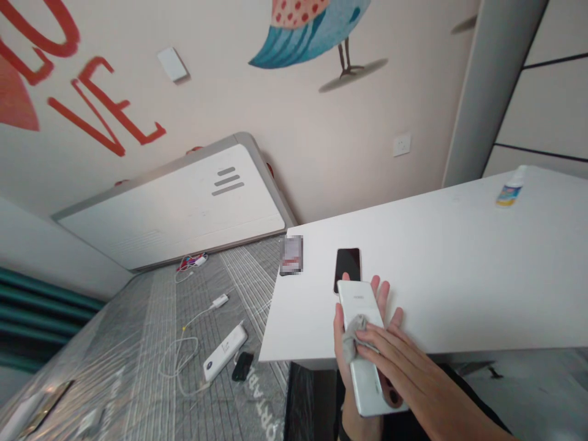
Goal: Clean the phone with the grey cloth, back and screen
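My left hand [384, 312] is wrapped round a white phone [362, 343] from underneath, back side up, over the near edge of the white table [459, 275]. My right hand [395, 361] presses a small grey cloth [354, 334] against the phone's back with its fingertips. A second phone [348, 267] with a black screen lies flat on the table just beyond the held one. A blurred small item [291, 254] sits at the table's left corner.
A small spray bottle [511, 187] lies at the table's far right. To the left a bed with a grey striped mattress [138, 343] carries a white power bank [225, 360], white cables [184, 349], chargers and a small black object [242, 365].
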`<action>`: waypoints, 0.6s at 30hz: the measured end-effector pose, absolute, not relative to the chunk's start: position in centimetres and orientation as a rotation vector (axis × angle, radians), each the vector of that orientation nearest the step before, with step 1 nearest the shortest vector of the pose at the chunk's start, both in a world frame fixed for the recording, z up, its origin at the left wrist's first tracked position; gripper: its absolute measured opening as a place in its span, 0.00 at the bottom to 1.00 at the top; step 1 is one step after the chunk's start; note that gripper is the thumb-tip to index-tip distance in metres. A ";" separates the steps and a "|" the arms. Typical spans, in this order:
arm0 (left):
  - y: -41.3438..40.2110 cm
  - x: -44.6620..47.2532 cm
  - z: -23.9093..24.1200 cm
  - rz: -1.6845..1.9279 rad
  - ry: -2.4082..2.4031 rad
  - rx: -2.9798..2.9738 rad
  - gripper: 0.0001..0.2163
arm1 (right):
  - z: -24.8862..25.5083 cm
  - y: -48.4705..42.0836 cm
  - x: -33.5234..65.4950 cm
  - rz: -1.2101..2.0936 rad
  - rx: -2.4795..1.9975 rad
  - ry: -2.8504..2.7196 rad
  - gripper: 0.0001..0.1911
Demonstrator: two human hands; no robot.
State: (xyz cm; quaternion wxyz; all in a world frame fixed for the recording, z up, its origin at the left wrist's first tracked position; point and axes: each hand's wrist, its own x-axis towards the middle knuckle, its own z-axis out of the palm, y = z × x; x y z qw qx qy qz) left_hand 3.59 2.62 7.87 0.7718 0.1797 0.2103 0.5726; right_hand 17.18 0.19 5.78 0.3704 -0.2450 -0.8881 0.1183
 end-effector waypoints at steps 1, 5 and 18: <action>2.6 3.6 7.9 1.238 0.457 0.377 0.36 | 5.8 0.2 17.3 0.297 -0.650 -2.255 0.55; 1.9 4.2 7.9 1.198 0.490 0.397 0.40 | 6.3 0.9 17.5 0.196 -0.902 -2.123 0.61; 1.2 3.5 7.6 1.188 0.416 0.445 0.35 | 6.1 1.1 17.7 0.130 -0.790 -2.238 0.56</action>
